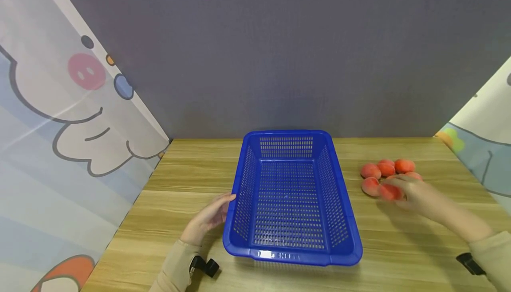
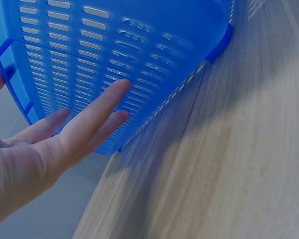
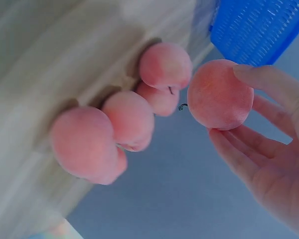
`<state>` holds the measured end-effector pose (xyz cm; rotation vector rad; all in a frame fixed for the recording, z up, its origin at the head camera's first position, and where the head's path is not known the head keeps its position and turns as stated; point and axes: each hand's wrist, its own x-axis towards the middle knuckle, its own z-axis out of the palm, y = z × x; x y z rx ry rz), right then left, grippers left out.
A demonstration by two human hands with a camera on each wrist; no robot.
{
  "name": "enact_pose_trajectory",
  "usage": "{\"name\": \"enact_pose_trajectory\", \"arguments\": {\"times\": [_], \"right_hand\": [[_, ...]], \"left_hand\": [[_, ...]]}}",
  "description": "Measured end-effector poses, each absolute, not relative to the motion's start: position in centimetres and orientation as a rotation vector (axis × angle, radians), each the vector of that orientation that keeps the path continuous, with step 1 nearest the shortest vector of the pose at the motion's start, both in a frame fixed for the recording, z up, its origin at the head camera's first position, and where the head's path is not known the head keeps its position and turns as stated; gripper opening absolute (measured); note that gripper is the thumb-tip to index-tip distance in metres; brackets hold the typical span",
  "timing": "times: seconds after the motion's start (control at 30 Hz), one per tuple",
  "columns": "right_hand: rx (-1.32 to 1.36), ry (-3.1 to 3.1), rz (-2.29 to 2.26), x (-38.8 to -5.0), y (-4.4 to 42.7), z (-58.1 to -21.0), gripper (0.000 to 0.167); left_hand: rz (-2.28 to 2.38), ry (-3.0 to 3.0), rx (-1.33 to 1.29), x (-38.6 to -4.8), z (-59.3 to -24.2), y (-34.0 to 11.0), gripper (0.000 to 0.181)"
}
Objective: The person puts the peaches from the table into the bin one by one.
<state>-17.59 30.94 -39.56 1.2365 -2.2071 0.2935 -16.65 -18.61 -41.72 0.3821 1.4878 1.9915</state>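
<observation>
A blue plastic basket [image 1: 286, 256] with slotted walls stands on the wooden table, its inside bare. At its left rim is my left hand [image 1: 209, 217]; the thumb touches the rim, and the fairly straight fingers [image 2: 97, 112] extend along the outer wall in the left wrist view. On the right, my right hand [image 1: 419, 196] holds a peach [image 3: 220, 94] between thumb and fingers, lifted clear of the tabletop. Several other peaches [image 1: 371, 171] lie in a cluster beside and under that hand, which partly hides them in the head view.
The light wooden table [image 1: 179, 172] runs back to a dark grey panel [image 1: 279, 52]. Cartoon-printed sheets [image 1: 52, 150] border the left and right sides. A black strap [image 1: 470, 264] circles the right sleeve, and another with a small black block [image 1: 211, 267] is on the left.
</observation>
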Motion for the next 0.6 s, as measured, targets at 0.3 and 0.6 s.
{"name": "enact_pose_trajectory", "arguments": {"times": [0.3,0.6], "right_hand": [[1.026,-2.49,0.272,-16.7,30.4,-35.3,0.034],[0.983,-2.635,0.286,-17.8,28.7,-32.5,0.045]], "left_hand": [[1.98,1.496,0.375,-16.6,-41.7,-18.6,0.029],[1.982,1.484,0.38,-16.6,-41.7,-18.6,0.028]]}}
